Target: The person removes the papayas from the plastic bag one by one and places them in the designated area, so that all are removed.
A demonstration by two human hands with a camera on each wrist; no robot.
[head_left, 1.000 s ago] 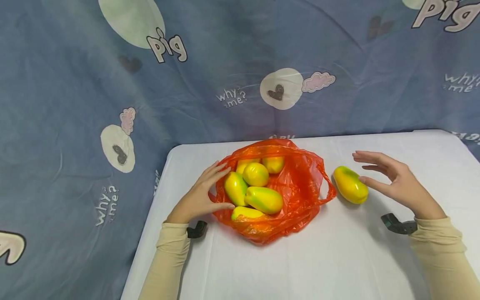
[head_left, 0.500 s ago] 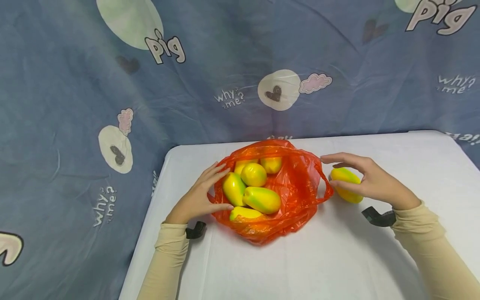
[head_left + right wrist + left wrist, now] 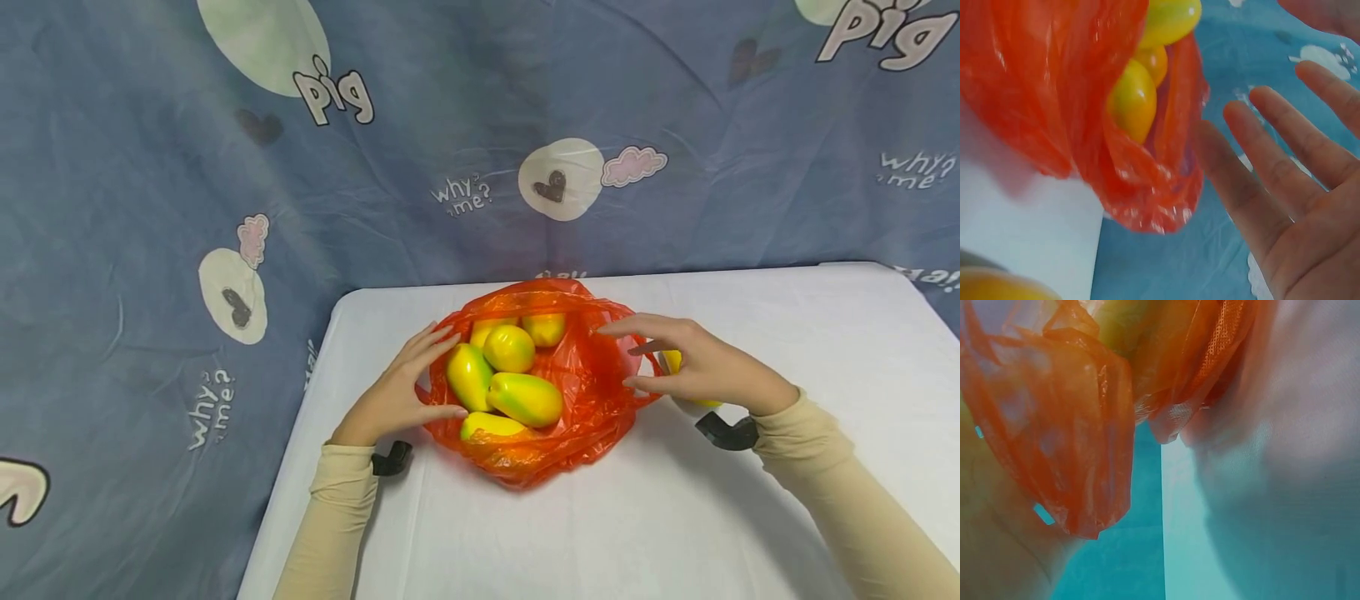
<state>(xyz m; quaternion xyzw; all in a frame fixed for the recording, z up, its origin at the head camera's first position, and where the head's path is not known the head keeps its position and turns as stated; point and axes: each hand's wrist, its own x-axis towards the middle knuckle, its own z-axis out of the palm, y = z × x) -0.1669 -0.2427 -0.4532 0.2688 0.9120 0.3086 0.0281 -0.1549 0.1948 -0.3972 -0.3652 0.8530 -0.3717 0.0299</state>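
A red plastic bag point(image 3: 600, 417) lies on its side on the table, its mouth facing me. Several shiny yellow-green mangoes point(image 3: 527, 398) and a rounder yellow fruit point(image 3: 510, 348) sit inside. My left hand point(image 3: 393, 396) rests against the bag's left edge, fingers spread and thumb at the lower rim. Red film hangs over most of the left wrist view. With fingers extended and nothing held, my right hand point(image 3: 705, 367) is over the bag's right handle. Behind it, a single mango point(image 3: 672, 360) lies outside the bag, mostly hidden; part of this mango point(image 3: 997, 287) appears in the right wrist view.
The white table point(image 3: 600, 533) reaches back to a blue printed curtain point(image 3: 405, 233), which also hangs along the left side. A black wrist mount point(image 3: 727, 432) sits under my right wrist, and a similar mount point(image 3: 392, 459) is at the left one.
My right hand has moved left, from beside the loose mango to the bag's right handle, now covering much of that mango. The left hand and the bag stay put.
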